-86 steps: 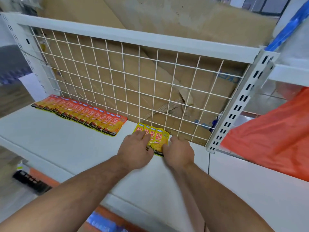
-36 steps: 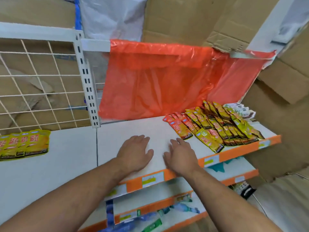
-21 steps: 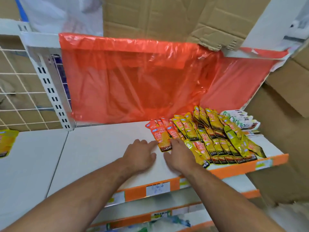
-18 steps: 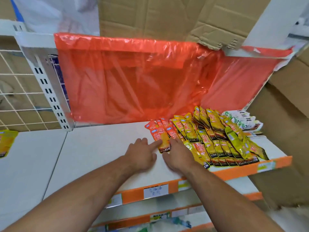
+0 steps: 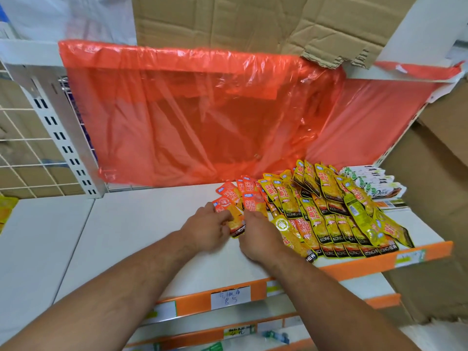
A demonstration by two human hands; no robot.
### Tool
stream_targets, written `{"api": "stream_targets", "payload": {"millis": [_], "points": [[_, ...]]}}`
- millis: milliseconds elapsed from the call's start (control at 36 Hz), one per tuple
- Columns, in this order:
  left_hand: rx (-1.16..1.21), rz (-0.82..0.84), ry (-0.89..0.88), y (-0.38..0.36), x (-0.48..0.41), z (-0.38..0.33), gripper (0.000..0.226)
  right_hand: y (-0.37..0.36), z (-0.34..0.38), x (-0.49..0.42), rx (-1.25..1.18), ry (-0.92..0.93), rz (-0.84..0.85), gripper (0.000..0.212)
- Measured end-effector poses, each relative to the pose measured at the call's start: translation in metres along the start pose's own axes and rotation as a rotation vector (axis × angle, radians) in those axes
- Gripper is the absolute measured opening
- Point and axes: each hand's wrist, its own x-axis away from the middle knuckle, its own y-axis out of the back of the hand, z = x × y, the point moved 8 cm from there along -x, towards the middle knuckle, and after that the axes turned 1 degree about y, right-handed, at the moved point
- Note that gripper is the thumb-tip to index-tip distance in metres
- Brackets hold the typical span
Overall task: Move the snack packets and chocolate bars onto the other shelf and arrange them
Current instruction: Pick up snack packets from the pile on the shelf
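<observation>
Head view: on the white shelf [image 5: 141, 224], the left hand [image 5: 206, 230] pinches the left edge of an orange packet [image 5: 234, 220]. The right hand [image 5: 258, 234] touches its right side, grip unclear. Overlapping yellow packets [image 5: 329, 216] lie right, white-green bars [image 5: 367, 183] far right.

Overlapping rows of snack packets [image 5: 329, 219] on the shelf's [image 5: 141, 224] right half, reaching its front edge; separate stack [image 5: 372, 184] at back right corner; plastic sheet [image 5: 190, 117] behind.
</observation>
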Motion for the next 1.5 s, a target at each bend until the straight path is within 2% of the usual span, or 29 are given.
{"api": "stream_targets", "payload": {"millis": [83,139,222,333,389,528,639,694,778,889,1028,1333,1500], "points": [[0.087,-0.076,0.06,0.006,0.001,0.01,0.026,-0.006,0.018,0.005,0.014,0.05,0.007,0.047],[0.102,-0.096,0.109,0.01,0.002,0.019,0.031,-0.008,0.027,0.006,0.014,0.07,-0.01,0.038],[0.086,-0.113,0.209,0.016,0.006,0.035,0.051,-0.006,0.03,0.008,-0.078,0.056,-0.064,0.036],[0.214,-0.112,0.34,0.022,0.009,0.055,0.061,0.003,0.017,0.011,-0.263,-0.11,-0.235,0.043],[0.249,-0.087,0.37,0.022,0.009,0.06,0.059,0.002,0.008,0.01,-0.286,-0.23,-0.239,0.048],[0.296,-0.075,0.382,0.024,0.006,0.07,0.025,-0.004,0.008,0.0,-0.21,-0.345,-0.133,0.056],[0.442,-0.096,0.406,0.026,0.004,0.08,0.016,-0.007,0.002,-0.005,-0.291,-0.412,-0.101,0.065],[0.502,-0.098,0.417,0.027,0.003,0.086,0.009,-0.008,-0.001,-0.003,-0.338,-0.444,-0.092,0.062],[0.56,-0.103,0.418,0.029,0.001,0.094,0.011,-0.009,0.001,0.003,-0.373,-0.439,-0.096,0.043],[0.62,-0.101,0.389,0.028,0.002,0.094,0.014,-0.012,0.007,0.012,-0.446,-0.437,-0.131,0.029],[0.686,-0.086,0.375,0.024,0.003,0.095,0.017,-0.019,0.013,0.022,-0.543,-0.481,-0.177,0.041],[0.755,-0.1,0.333,0.029,0.012,0.098,0.021,-0.021,0.012,0.017,-0.566,-0.461,-0.127,0.038],[0.816,-0.098,0.391,0.037,0.039,0.103,0.024,-0.018,0.017,0.022,-0.741,-0.4,-0.134,0.041]]}}
